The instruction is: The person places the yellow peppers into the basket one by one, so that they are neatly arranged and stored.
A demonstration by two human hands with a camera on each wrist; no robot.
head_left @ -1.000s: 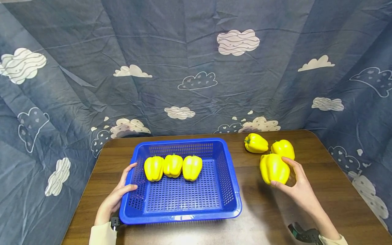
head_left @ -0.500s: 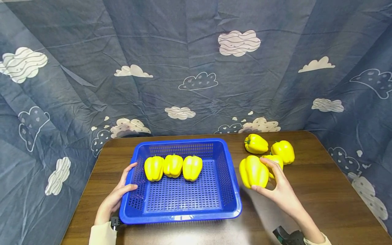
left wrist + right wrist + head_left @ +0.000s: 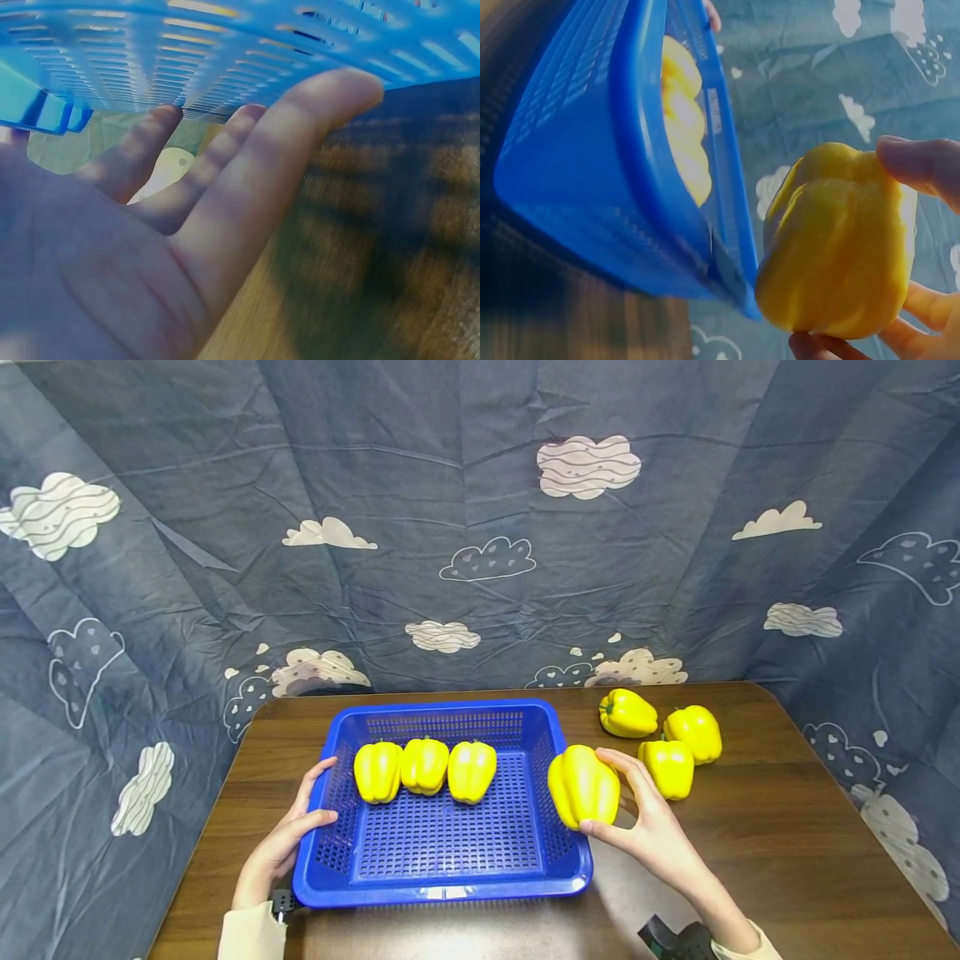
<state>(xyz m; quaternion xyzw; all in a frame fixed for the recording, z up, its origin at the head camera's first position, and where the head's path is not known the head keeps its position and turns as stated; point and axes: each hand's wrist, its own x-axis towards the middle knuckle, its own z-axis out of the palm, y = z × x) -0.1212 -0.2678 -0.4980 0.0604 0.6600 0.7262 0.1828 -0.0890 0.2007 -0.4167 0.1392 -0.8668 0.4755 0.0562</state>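
Clamped on yellow pepper [image 3: 583,787]: R hand [image 3: 654,833], now shifted L from loose peppers [image 3: 667,770] to R edge of blue basket [image 3: 360,893], gap prob. mostly crossed; L hand [image 3: 277,845] touches basket's L side

On the table [image 3: 795,843] sits the basket [image 3: 450,843], three peppers [image 3: 424,767] inside; my left grip [image 3: 277,843] at its left, the pepper [image 3: 583,787] in my right grip [image 3: 652,831] at its right; three loose peppers [image 3: 667,770] farther right; curtain [image 3: 390,585] behind.
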